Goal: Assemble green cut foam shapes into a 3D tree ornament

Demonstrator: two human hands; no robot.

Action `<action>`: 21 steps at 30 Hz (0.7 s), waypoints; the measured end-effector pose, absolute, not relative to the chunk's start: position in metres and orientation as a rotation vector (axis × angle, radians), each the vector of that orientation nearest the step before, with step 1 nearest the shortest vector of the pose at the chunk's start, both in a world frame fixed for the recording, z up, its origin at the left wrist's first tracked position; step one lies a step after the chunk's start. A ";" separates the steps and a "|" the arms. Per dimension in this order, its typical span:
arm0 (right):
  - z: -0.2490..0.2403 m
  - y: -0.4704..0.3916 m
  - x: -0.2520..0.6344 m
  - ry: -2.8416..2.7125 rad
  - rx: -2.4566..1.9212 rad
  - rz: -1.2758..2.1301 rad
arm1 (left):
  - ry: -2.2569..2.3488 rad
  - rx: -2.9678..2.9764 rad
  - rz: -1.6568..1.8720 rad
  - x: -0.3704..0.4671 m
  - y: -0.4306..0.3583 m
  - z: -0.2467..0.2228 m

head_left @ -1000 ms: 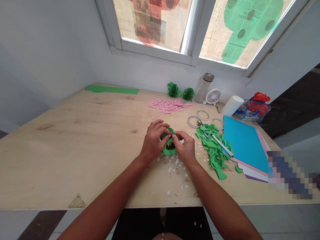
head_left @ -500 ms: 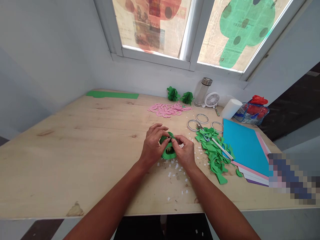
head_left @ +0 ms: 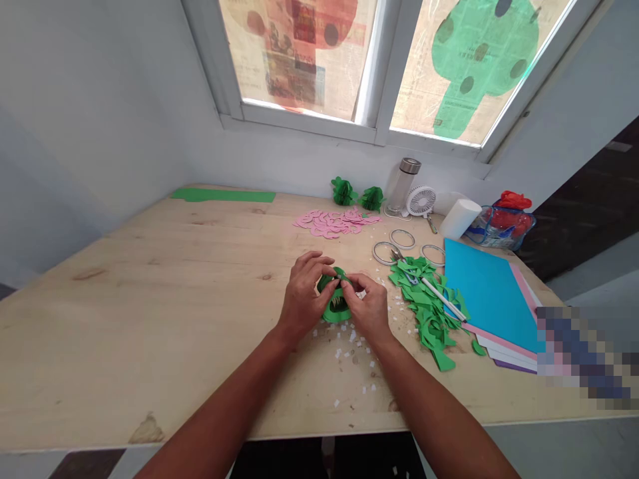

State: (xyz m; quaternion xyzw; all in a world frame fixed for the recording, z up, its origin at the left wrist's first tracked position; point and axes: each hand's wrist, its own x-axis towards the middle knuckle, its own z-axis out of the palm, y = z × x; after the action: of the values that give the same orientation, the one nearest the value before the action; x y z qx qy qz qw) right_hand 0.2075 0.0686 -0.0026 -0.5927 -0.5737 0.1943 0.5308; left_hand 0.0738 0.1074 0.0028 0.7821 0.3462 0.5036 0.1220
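Note:
Both hands meet over a green paper craft piece [head_left: 333, 315], a rounded, layered shape with an opening that shows pale teeth-like strips inside. My left hand [head_left: 307, 293] pinches its upper left edge between thumb and fingers. From the other side my right hand [head_left: 368, 305] pinches the upper right edge, its thumb close to the left thumb. The fingers partly hide the top of the piece. Small white paper bits [head_left: 352, 336] lie scattered on the wooden table just below and beside it.
Right of my hands lie green paper scraps [head_left: 432, 319], pliers [head_left: 403, 263], a white pen [head_left: 444, 299], wire rings [head_left: 384, 252] and stacked coloured sheets [head_left: 489, 286]. Behind are pink cutouts [head_left: 329, 223], two green paper pieces [head_left: 343, 191], a bottle [head_left: 402, 186] and a small fan [head_left: 421, 201].
The camera view has shifted slightly. Both hands keep their pinch on the green paper piece, with hardly any visible movement.

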 end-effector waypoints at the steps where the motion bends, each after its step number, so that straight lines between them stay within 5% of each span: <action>1: -0.003 0.069 0.208 -1.370 -1.417 0.461 | 1.013 2.275 1.477 0.074 0.107 0.003; 21: -0.001 0.067 0.206 -1.356 -1.431 0.498 | 0.980 2.318 1.417 0.074 0.106 0.004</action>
State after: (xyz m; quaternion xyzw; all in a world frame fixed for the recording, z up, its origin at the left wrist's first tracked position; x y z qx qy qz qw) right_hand 0.2056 0.0674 -0.0005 -0.5983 -0.5672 0.2081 0.5263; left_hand 0.0737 0.1064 0.0039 0.7960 0.3367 0.4868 0.1264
